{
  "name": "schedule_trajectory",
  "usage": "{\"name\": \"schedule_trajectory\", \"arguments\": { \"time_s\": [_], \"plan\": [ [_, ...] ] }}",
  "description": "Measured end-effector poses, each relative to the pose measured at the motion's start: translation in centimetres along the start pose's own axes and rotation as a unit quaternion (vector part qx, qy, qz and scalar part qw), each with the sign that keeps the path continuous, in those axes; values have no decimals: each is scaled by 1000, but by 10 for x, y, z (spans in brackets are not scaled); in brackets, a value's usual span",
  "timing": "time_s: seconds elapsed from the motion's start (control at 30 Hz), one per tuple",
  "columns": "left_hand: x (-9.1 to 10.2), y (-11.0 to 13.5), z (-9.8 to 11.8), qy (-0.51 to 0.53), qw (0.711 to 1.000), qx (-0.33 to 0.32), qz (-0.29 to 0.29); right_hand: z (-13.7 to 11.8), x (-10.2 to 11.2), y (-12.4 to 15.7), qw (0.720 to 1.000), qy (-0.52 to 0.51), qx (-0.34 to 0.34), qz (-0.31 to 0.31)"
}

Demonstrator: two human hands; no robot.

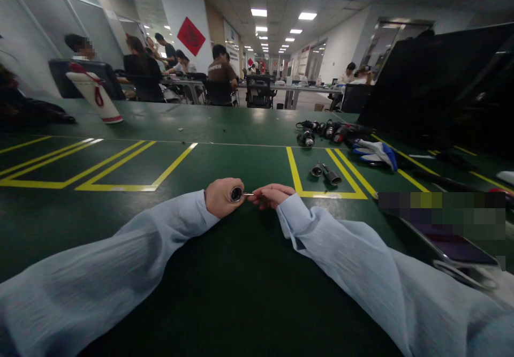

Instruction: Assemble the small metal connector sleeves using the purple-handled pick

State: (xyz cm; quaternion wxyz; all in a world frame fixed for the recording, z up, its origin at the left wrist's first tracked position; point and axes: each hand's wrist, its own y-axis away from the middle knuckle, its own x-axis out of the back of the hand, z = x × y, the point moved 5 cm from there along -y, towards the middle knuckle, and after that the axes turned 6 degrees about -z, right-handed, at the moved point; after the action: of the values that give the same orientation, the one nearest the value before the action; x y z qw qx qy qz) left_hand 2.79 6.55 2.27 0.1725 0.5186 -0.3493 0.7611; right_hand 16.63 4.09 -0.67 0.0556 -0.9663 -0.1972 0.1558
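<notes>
My left hand (pixel 220 196) is closed in a fist around a small round black-and-metal part (pixel 236 194), its open end facing me. My right hand (pixel 272 194) pinches a thin metal tool (pixel 248 194) whose tip reaches into that part. Both hands rest on the green table (pixel 241 271), close together, with pale blue sleeves covering my arms. Two more small cylindrical metal parts (pixel 326 173) lie just right of my hands, inside a yellow-lined box.
A heap of similar black parts (pixel 321 130) and a white-and-blue glove (pixel 375 152) lie farther right. A phone (pixel 453 250) lies near my right arm. A dark monitor (pixel 437 84) stands at right. A white cup (pixel 96 97) stands far left. Several people sit at tables behind.
</notes>
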Motion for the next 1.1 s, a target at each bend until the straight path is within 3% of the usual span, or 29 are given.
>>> {"name": "schedule_trajectory", "arguments": {
  "time_s": [0.3,0.57,1.1],
  "plan": [
    [2,-2,2,0,1000,14,5,0,-1,-3,1000,-16,0,3],
    [1,3,9,-56,998,12,-8,-4,-2,2,998,62,10,29],
    [9,5,12,1,1000,-24,8,-2,-3,1,1000,-16,9,-12]
  ]
}}
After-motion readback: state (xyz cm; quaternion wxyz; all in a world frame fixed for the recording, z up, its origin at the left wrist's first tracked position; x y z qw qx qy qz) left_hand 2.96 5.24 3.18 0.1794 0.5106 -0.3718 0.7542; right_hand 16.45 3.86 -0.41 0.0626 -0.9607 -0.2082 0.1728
